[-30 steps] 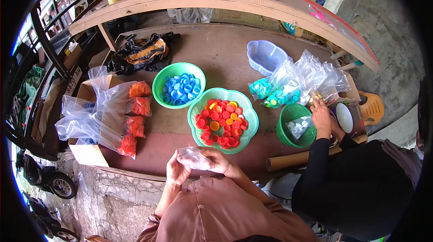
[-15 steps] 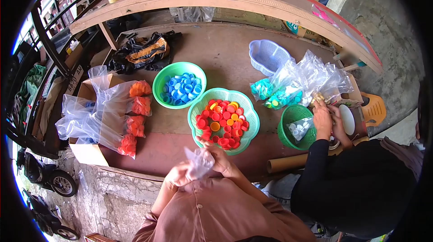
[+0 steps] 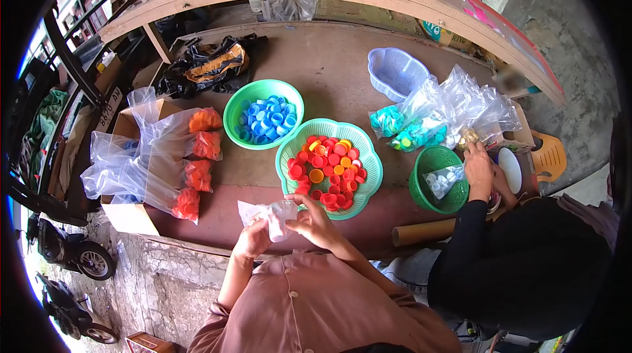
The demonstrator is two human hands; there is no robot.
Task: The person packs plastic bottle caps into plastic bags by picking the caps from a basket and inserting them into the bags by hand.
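A small clear plastic bag (image 3: 280, 221) is held up in front of my chest. My left hand (image 3: 253, 238) pinches its left part, and my right hand (image 3: 313, 223) grips its right side. Whether anything lies inside the bag I cannot tell. Just beyond my right hand stands a light green scalloped basket (image 3: 373, 182) with red, orange and yellow bottle caps (image 3: 332, 169) in it. Behind it to the left, a green bowl (image 3: 230, 116) holds blue caps (image 3: 268, 119).
Filled bags of orange-red caps (image 3: 197, 175) hang over a cardboard box (image 3: 131, 218) at left. At right, a co-worker's hands (image 3: 480, 172) are near a dark green basket (image 3: 421, 188), bags of teal caps (image 3: 411, 129) and a cardboard tube (image 3: 421, 233). A lilac basket (image 3: 395, 76) stands behind.
My hands and the bag have risen slightly toward the basket, and the bag is now stretched more sideways between them. The view has shifted a little. The co-worker's hands stay by the dark green basket.
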